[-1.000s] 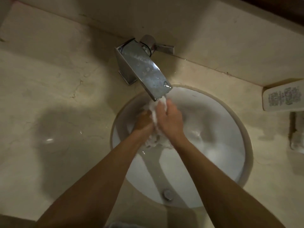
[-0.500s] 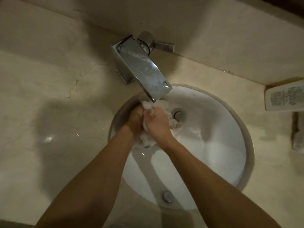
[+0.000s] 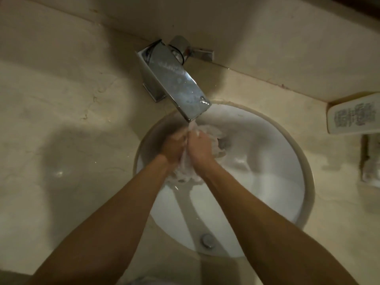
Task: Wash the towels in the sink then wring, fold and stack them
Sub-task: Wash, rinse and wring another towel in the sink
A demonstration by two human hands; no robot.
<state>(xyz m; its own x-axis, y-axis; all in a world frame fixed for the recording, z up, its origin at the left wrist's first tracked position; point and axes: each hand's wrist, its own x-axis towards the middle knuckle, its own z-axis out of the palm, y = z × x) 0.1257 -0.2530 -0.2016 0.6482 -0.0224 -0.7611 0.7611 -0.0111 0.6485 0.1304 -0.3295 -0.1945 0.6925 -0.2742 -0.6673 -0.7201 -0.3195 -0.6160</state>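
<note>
A wet white towel [image 3: 211, 133] is bunched up in the round white sink [image 3: 283, 161], right under the spout of the chrome tap [image 3: 174, 81]. My left hand [image 3: 174, 145] and my right hand [image 3: 200, 148] are pressed together around the towel, each gripping a wad of it. More of the cloth hangs out below my wrists and spreads to the right of my right hand. Most of the towel is hidden between my palms.
The beige stone counter [image 3: 61, 130] surrounds the sink. A white printed container [image 3: 353, 117] lies at the right edge, with a small object [image 3: 370, 159] below it. The overflow hole [image 3: 207, 240] sits on the near sink wall. A wall rises just behind the tap.
Both hands have kept rubbing the towel, shifting slightly left and toward the spout and back. More cloth now spreads to the right of my right hand, over the drain.
</note>
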